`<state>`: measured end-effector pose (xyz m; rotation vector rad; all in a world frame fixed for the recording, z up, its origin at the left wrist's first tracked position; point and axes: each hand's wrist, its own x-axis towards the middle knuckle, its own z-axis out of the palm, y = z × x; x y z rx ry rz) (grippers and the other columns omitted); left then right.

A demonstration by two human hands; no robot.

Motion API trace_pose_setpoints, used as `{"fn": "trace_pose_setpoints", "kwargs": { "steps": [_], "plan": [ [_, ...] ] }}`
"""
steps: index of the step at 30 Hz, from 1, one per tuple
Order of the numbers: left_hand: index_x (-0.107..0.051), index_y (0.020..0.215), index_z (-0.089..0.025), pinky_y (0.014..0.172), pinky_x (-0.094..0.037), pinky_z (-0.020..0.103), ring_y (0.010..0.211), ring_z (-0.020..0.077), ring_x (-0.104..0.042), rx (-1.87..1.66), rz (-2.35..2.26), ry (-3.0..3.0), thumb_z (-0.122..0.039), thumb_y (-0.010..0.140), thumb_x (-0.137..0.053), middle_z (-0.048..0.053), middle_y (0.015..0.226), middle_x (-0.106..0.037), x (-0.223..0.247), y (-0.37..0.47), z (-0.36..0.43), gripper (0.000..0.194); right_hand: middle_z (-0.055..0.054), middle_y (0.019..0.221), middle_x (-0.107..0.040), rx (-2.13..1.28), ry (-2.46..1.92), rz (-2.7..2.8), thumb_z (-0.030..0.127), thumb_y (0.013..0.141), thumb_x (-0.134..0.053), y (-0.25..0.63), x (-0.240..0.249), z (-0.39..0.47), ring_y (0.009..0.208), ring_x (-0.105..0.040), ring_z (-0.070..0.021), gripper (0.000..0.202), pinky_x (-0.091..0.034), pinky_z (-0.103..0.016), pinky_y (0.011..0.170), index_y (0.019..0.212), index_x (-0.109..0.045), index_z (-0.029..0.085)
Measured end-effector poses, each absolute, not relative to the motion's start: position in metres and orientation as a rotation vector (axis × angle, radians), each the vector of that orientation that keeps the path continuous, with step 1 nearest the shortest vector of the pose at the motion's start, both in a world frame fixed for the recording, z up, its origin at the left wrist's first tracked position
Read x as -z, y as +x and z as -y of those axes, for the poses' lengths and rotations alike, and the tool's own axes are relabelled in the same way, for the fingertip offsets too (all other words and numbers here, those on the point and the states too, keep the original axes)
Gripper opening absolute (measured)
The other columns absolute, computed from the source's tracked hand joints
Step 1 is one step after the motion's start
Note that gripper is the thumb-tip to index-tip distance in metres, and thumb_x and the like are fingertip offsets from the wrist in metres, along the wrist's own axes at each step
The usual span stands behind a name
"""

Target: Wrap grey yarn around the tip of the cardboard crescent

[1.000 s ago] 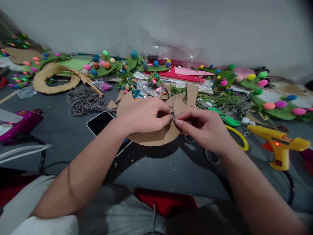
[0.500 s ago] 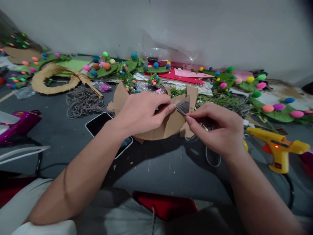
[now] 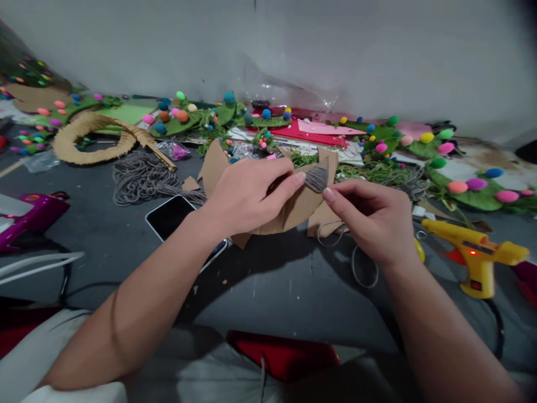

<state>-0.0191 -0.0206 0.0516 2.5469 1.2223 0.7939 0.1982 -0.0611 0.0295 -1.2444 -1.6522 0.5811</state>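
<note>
My left hand [image 3: 247, 193] grips a curved brown cardboard piece [image 3: 293, 210], lifted a little off the dark grey work surface [image 3: 268, 280]. One tip of the cardboard is wrapped in grey cord [image 3: 316, 178], with my left thumb pressed beside the wrapping. My right hand [image 3: 373, 218] pinches the grey cord just right of that wrapped tip. A loose loop of the cord [image 3: 363, 268] trails on the surface below my right wrist.
A yellow glue gun [image 3: 478, 254] with a lit red lamp lies at right, a purple one [image 3: 29, 210] at left. A phone [image 3: 180, 221] lies under my left forearm. A grey cord bundle [image 3: 140, 179], a cardboard ring [image 3: 90, 140], felt leaves with pompoms [image 3: 180, 115] crowd the back.
Both hands have raised the cardboard piece off the surface and tilted it. The grey wrapping on its tip has come into view, and my right hand has drawn the cord rightward.
</note>
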Motion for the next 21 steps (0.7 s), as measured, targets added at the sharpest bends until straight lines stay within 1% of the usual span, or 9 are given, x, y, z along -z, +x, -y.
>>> {"fn": "trace_pose_setpoints", "kwargs": {
  "steps": [3,5,10,13,18,21],
  "plan": [
    [-0.057,0.074,-0.02,0.056,-0.028,0.031,0.06,0.0143,-0.048,-0.835,-1.273,2.487,-0.061,0.097,-0.049,-0.001,0.066,-0.058,-0.05,-0.014,0.023,0.048,-0.001,0.073,-0.071,-0.709,-1.228,1.626,0.033,0.086,-0.075,0.199,-0.029,0.06,0.061,-0.058,-0.0106,0.013,-0.044,-0.023,0.054,0.087,-0.078,0.02],
    [-0.054,0.069,-0.019,0.056,-0.026,0.032,0.058,0.0137,-0.045,-0.869,-1.312,2.471,-0.063,0.094,-0.052,-0.001,0.063,-0.056,-0.048,-0.012,0.023,0.05,-0.001,0.074,-0.071,-0.763,-1.214,1.625,0.034,0.086,-0.075,0.199,-0.029,0.059,0.062,-0.058,-0.0104,0.014,-0.045,-0.022,0.054,0.086,-0.078,0.02],
    [-0.061,0.073,-0.02,0.058,-0.03,0.031,0.062,0.0144,-0.047,-0.87,-1.273,2.414,-0.051,0.098,-0.051,-0.001,0.066,-0.059,-0.047,-0.013,0.022,0.042,-0.001,0.074,-0.069,-0.806,-1.209,1.626,0.034,0.087,-0.075,0.199,-0.028,0.057,0.064,-0.057,-0.0105,0.014,-0.045,-0.022,0.056,0.084,-0.077,0.02],
    [-0.062,0.074,-0.02,0.059,-0.032,0.03,0.064,0.0146,-0.048,-0.889,-1.254,2.395,-0.048,0.098,-0.051,0.0,0.067,-0.059,-0.048,-0.015,0.021,0.039,-0.001,0.073,-0.067,-0.878,-1.19,1.597,0.035,0.086,-0.075,0.2,-0.028,0.056,0.063,-0.055,-0.0106,0.015,-0.044,-0.023,0.055,0.085,-0.076,0.021],
    [-0.061,0.074,-0.019,0.059,-0.034,0.029,0.065,0.0143,-0.048,-0.921,-1.204,2.369,-0.043,0.099,-0.051,0.0,0.069,-0.057,-0.049,-0.017,0.02,0.036,0.001,0.074,-0.061,-1.16,-1.092,1.549,0.035,0.087,-0.075,0.206,-0.026,0.054,0.059,-0.047,-0.0079,0.012,-0.039,-0.022,0.053,0.09,-0.076,0.023],
    [-0.061,0.074,-0.018,0.06,-0.034,0.029,0.067,0.0142,-0.049,-0.924,-1.115,2.345,-0.039,0.099,-0.052,0.0,0.07,-0.057,-0.05,-0.018,0.02,0.033,0.0,0.079,-0.061,-1.331,-1.063,1.558,0.035,0.087,-0.074,0.213,-0.025,0.052,0.064,-0.05,-0.0086,0.013,-0.041,-0.022,0.057,0.09,-0.074,0.022]
  ]
}}
